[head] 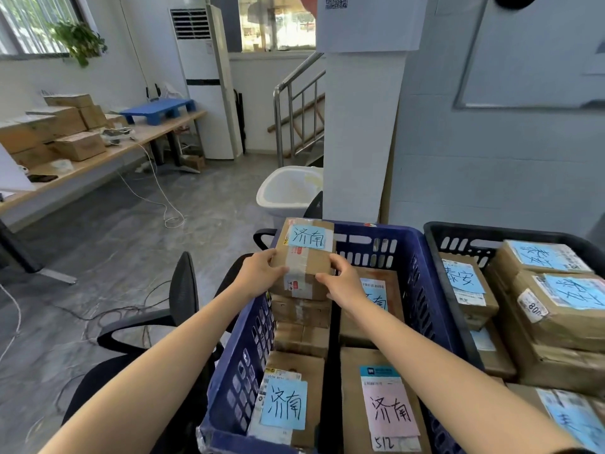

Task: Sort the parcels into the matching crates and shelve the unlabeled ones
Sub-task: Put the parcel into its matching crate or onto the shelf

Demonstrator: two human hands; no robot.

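You are holding a brown taped cardboard parcel [304, 257], blue-labelled, over the blue slotted plastic crate [422, 290].
Your left hand [258, 273] and right hand [343, 283] are clasping its sides, fingers curled round it, above the far-left stacked boxes [301, 311].

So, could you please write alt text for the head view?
The left hand and right hand grip a taped cardboard parcel with a blue handwritten label at the far end of a blue crate holding parcels marked with the same characters. A black crate of differently marked parcels stands to its right.
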